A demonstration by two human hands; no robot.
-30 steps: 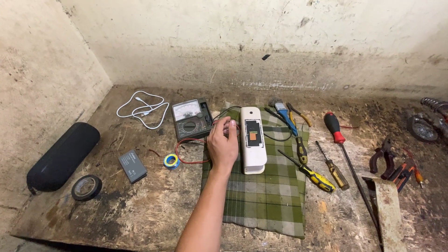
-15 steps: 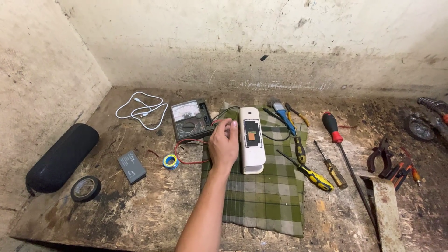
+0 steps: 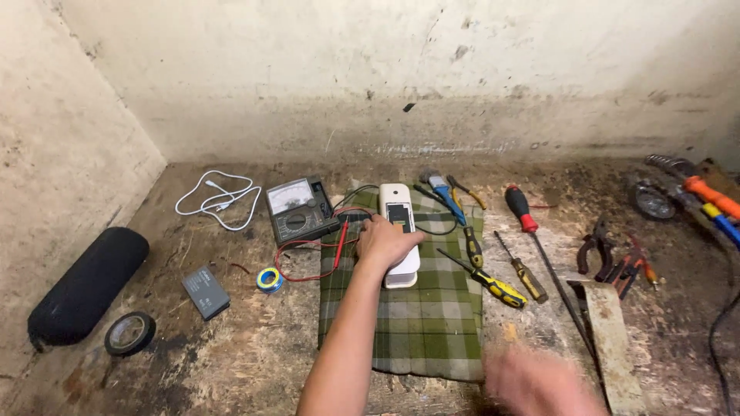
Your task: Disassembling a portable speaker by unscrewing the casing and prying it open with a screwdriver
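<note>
My left hand (image 3: pixel 385 243) lies on the lower half of a white oblong device (image 3: pixel 399 209), fingers curled over its left edge. The device has a dark panel on top. It rests on a green plaid cloth (image 3: pixel 432 331) spread over the worn wooden bench. Just left of the hand a red test probe (image 3: pixel 340 245) and its leads run to a dark analog multimeter (image 3: pixel 297 209). My right hand (image 3: pixel 539 381) is a motion blur at the bottom edge, right of the cloth; what it holds, if anything, is unclear.
Screwdrivers (image 3: pixel 501 289), a red-handled driver (image 3: pixel 520 208), pliers (image 3: pixel 593 250) and a wood strip (image 3: pixel 613 339) lie to the right. On the left are a white cable (image 3: pixel 216 200), solder spool (image 3: pixel 269 279), small dark pack (image 3: pixel 205 291), tape roll (image 3: pixel 129 333) and black cylinder (image 3: pixel 89 285). Walls close the back and left.
My left hand has slid from beside the white device onto its lower half. My right hand has come into view at the bottom right, blurred.
</note>
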